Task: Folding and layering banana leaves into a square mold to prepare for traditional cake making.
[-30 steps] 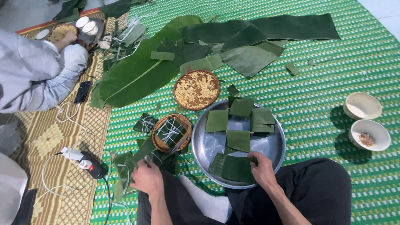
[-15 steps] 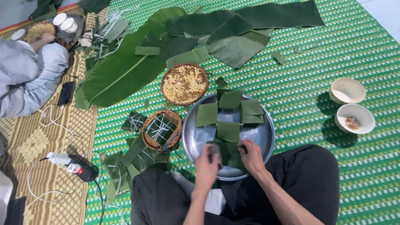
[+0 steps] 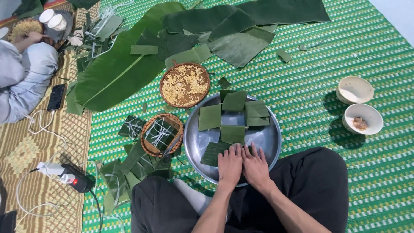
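Head view: a person sits on the green mat [image 3: 302,86] with a round metal tray [image 3: 271,142] at the knees.
Left hand [image 3: 230,166]: flat, fingers spread, pressing a folded leaf piece [image 3: 213,152] down in the tray.
Right hand [image 3: 255,166]: flat beside it, touching it, holding nothing.
Other leaf squares [image 3: 234,101]: at the tray's far side.
Doing it well, I think: press evenly with both palms so the fold stays flat.
Nearby: basket of strings [image 3: 161,133], basket of yellow beans [image 3: 184,84].

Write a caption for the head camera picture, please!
Two bare hands, left hand and right hand, press folded green leaf inside round metal tray.
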